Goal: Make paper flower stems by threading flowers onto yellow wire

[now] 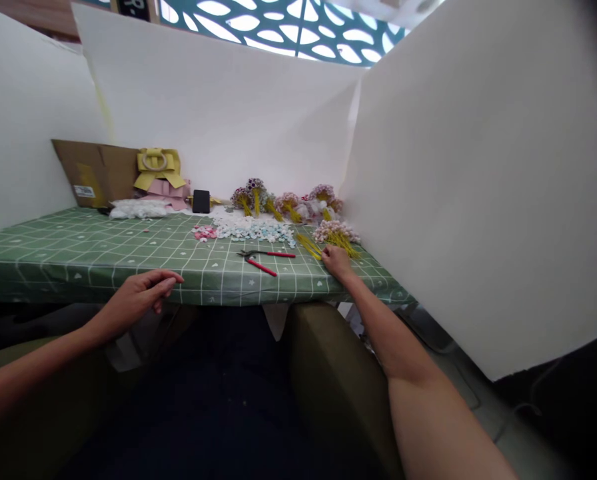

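My right hand [335, 260] is closed at the near end of a few thin yellow stems [309, 247] on the table, its fingertips partly hidden. Just behind it lies a bunch of pale pink artificial flowers [332, 231] on yellow stems. My left hand [146, 291] hovers at the table's front edge. Its thumb and index finger stretch forward slightly apart, the other fingers curl loosely, and nothing shows between them. Between the hands, pliers [251, 253] with red handles lie spread. Beyond them are many small white and pale blue pieces [258, 230] and a small pink heap [204, 232].
More flower bunches [256, 190] stand along the back. A dark phone-like object [201, 201], yellow and pink bows [158, 167], a white plastic bag [138, 209] and a cardboard box [96, 173] are at the back left. White panels [218, 100] enclose the green checked tablecloth [103, 240].
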The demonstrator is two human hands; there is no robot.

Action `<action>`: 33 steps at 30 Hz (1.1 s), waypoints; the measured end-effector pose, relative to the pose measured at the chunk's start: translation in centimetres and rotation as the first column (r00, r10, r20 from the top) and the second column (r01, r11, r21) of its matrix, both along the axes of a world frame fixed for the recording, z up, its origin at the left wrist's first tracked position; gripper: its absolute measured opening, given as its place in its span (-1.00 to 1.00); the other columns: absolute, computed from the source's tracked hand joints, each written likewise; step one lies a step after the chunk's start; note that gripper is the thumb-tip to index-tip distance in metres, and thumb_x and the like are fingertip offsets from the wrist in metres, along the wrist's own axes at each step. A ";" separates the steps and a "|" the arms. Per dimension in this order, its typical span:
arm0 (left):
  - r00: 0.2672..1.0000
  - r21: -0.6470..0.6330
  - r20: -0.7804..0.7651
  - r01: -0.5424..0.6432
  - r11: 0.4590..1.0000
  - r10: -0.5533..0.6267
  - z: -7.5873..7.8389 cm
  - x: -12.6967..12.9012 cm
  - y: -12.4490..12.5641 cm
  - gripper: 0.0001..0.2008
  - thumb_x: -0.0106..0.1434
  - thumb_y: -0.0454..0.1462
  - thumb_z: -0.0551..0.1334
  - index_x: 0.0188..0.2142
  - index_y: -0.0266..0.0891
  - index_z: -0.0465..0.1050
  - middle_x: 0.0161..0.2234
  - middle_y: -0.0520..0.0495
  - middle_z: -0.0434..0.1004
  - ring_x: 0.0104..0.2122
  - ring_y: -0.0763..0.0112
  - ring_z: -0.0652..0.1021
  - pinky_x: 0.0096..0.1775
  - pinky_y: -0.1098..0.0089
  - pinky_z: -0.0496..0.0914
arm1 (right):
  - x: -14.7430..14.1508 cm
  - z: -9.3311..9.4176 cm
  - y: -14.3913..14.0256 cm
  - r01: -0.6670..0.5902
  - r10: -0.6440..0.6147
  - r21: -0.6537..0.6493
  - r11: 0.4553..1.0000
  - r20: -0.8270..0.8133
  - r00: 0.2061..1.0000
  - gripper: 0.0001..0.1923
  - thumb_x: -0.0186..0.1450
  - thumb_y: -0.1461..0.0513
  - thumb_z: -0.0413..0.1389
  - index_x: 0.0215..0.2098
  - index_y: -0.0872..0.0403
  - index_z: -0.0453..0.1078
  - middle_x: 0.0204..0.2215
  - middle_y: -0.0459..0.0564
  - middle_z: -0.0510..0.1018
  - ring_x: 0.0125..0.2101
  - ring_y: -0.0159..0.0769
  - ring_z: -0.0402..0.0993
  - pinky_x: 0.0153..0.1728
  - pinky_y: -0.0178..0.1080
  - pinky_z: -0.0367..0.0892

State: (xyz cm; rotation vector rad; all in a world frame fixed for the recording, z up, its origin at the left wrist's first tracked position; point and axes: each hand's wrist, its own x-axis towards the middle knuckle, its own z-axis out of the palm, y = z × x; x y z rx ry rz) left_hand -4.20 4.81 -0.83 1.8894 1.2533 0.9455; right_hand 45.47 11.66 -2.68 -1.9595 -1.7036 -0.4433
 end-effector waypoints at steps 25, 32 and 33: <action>0.999 0.018 -0.035 0.011 1.000 -0.010 0.0 0.3 -0.5 -0.73 0.18 -0.04 0.16 -0.22 -0.09 0.47 -0.52 0.14 0.36 -0.61 0.49 0.38 -0.47 0.46 0.29 | 0.4 0.3 0.3 0.145 0.028 0.312 0.939 -0.489 0.872 -0.87 0.15 0.30 -0.07 -0.52 0.08 0.27 -0.54 -0.01 0.48 -0.50 -0.29 0.33 -0.38 -0.27 0.18; 0.972 0.433 -0.235 0.096 0.896 0.010 3.6 7.5 0.2 -0.68 0.29 -0.11 0.04 -0.21 -0.20 0.49 -0.34 -0.03 0.51 -0.45 0.38 0.48 -0.32 0.38 0.35 | 0.5 -0.6 0.8 0.104 0.101 0.280 0.954 -0.630 0.770 -0.89 0.14 0.29 -0.06 -0.50 0.08 0.28 -0.56 -0.05 0.51 -0.60 -0.34 0.34 -0.46 -0.29 0.23; 0.958 0.493 -0.281 0.192 0.849 -0.054 4.1 9.8 0.6 -0.69 0.30 -0.15 0.02 -0.21 -0.21 0.50 -0.26 -0.06 0.52 -0.35 0.35 0.50 -0.24 0.36 0.36 | 0.5 -0.6 0.8 0.099 0.109 0.279 0.955 -0.639 0.761 -0.89 0.14 0.29 -0.06 -0.50 0.08 0.28 -0.55 -0.05 0.52 -0.60 -0.34 0.34 -0.47 -0.29 0.23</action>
